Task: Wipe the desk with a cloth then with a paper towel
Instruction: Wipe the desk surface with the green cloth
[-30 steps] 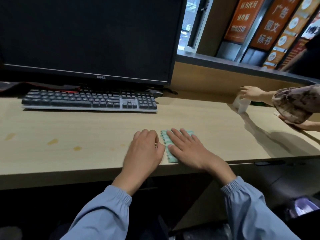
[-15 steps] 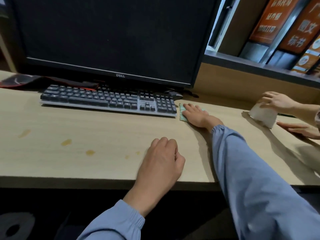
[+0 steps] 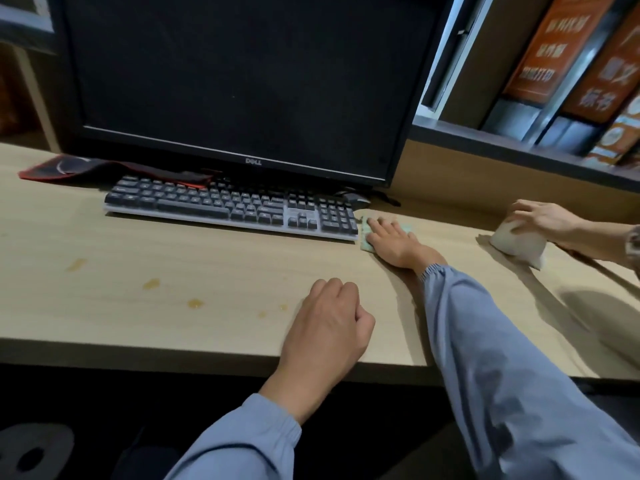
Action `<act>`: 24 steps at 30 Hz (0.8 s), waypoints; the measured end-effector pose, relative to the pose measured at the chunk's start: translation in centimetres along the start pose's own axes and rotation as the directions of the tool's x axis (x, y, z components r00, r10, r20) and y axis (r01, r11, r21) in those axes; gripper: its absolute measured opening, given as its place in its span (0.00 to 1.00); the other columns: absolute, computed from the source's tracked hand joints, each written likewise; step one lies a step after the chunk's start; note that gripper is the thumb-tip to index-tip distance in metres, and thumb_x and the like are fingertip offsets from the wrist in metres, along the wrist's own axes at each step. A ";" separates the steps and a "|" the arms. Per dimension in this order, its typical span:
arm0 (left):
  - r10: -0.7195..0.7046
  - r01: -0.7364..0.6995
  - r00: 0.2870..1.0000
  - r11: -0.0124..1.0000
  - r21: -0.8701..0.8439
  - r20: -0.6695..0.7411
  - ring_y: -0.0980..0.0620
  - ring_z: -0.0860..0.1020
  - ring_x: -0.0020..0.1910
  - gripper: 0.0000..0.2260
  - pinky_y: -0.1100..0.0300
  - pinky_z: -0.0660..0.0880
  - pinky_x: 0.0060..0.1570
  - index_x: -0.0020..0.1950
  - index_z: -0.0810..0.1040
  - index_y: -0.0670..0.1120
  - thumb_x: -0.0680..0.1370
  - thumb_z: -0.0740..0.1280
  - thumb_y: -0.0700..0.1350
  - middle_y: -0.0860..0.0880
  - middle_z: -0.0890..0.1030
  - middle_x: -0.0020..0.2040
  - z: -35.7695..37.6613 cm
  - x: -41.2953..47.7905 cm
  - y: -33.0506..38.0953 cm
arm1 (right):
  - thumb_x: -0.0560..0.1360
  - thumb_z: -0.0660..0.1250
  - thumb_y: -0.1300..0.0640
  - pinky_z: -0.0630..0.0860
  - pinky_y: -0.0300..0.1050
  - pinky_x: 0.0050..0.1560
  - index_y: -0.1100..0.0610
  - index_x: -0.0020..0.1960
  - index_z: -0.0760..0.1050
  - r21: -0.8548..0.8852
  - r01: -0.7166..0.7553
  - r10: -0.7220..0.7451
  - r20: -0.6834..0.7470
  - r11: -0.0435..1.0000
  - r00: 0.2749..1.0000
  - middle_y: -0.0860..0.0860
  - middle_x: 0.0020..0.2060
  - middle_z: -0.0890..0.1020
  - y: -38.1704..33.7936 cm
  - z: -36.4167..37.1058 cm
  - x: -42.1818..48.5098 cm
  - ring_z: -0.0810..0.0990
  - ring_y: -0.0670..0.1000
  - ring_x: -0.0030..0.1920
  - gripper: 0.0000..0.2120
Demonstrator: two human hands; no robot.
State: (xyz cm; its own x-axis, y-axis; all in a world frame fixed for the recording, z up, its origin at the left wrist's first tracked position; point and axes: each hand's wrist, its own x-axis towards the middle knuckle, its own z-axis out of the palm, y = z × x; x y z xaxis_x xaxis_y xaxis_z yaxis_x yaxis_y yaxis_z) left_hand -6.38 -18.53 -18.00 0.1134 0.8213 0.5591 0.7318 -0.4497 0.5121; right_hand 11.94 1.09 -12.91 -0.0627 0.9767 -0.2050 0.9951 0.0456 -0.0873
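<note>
our right hand (image 3: 393, 242) presses the green cloth (image 3: 366, 244) flat-fingered on the desk (image 3: 214, 268) just beside the keyboard (image 3: 228, 207); left hand (image 3: 325, 327) rests curled, empty. we should keep even pressure and sweep toward the amber stains (image 3: 151, 283).

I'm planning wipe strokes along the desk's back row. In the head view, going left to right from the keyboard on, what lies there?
keyboard → green cloth pressed under the right hand → white wad under another person's hand. The mouse pad overlaps the keyboard, so it is left out.
</note>
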 end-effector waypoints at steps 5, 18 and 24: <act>0.084 -0.078 0.994 0.994 0.081 -0.066 0.48 0.70 0.41 0.07 0.50 0.73 0.40 0.42 0.73 0.45 0.78 0.60 0.45 0.49 0.72 0.39 -0.1 -0.8 -0.1 | 0.86 0.43 0.44 0.43 0.61 0.78 0.45 0.83 0.41 -0.059 0.068 -0.069 -0.003 0.996 0.998 0.48 0.83 0.44 -0.9 1.7 -5.6 0.41 0.55 0.82 0.27; 0.287 -0.221 0.933 0.933 0.283 -0.217 0.45 0.78 0.46 0.05 0.48 0.70 0.45 0.46 0.81 0.46 0.80 0.68 0.45 0.49 0.79 0.45 -5.6 -7.7 -4.0 | 0.85 0.40 0.40 0.38 0.55 0.79 0.41 0.82 0.37 -0.059 0.203 -0.205 -0.029 0.977 0.978 0.43 0.82 0.40 -3.2 6.0 -20.6 0.36 0.49 0.81 0.27; 0.256 -0.146 0.912 0.933 0.330 -0.319 0.43 0.78 0.54 0.06 0.46 0.70 0.58 0.53 0.84 0.45 0.78 0.70 0.45 0.46 0.80 0.52 -6.1 -9.7 -7.4 | 0.85 0.40 0.41 0.37 0.55 0.79 0.42 0.83 0.39 -0.056 0.212 -0.215 -0.057 0.976 0.975 0.43 0.82 0.40 -7.0 6.7 -21.4 0.35 0.49 0.81 0.27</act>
State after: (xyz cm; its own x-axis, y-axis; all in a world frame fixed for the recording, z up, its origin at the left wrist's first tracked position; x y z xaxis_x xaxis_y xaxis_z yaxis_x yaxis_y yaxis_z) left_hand -16.97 -25.36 -23.24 0.0764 0.5220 0.8495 0.8876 -0.4237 0.1805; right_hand 5.84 -21.58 -14.45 -0.2712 0.9542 -0.1260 0.9618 0.2636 -0.0737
